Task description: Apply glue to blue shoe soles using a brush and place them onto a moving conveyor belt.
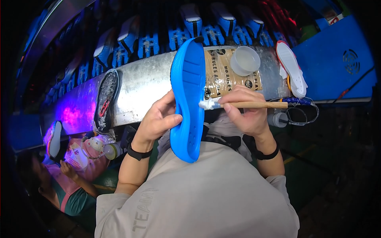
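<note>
Overlapping the bench [139, 83] in view, the sole [188, 93] is held before the torso [210, 186], its left side clamped by the left hand [159, 119]; the brush [264, 105] is pinched by the right hand [248, 116]. Light, flexible foam is presumed; outer edges are best gripped.

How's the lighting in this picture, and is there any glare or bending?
In the head view, white glare washes over the metal bench, with purple light toward its left end; the blue sole is clearly lit; the bench edge bows, fisheye-style; the corners fall to black.
</note>
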Available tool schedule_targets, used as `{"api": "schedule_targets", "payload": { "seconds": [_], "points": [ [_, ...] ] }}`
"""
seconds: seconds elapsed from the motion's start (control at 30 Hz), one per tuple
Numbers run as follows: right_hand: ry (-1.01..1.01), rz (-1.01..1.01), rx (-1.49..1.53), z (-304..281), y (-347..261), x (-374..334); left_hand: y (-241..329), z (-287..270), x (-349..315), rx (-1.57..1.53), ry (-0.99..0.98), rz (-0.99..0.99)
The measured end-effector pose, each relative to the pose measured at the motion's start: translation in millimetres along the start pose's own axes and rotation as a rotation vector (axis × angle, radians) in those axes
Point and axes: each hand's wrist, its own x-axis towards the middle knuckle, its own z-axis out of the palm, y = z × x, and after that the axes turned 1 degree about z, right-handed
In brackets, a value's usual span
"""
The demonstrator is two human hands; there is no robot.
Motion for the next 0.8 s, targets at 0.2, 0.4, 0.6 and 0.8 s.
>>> {"api": "schedule_targets", "payload": {
  "seconds": [0.2,0.4,0.6,0.8],
  "points": [
    [0.034,-0.018,-0.018,-1.0,-0.7,-0.2,8.4,3.0,8.2,-0.022,-0.006,0.045],
    [-0.032,-0.039,-0.026,-9.8,-14.5,-1.2,4.7,5.4,13.7,-0.047,0.062,0.056],
    [0.109,-0.054,0.063,-19.7,-16.8,-10.1,5.7,12.6,27.5,-0.086,0.091,0.048],
    [0.554,-0.006,0.260,-44.2,-13.6,-40.6,63.3,33.7,63.9,0.238,-0.076,0.135]
  ]
}}
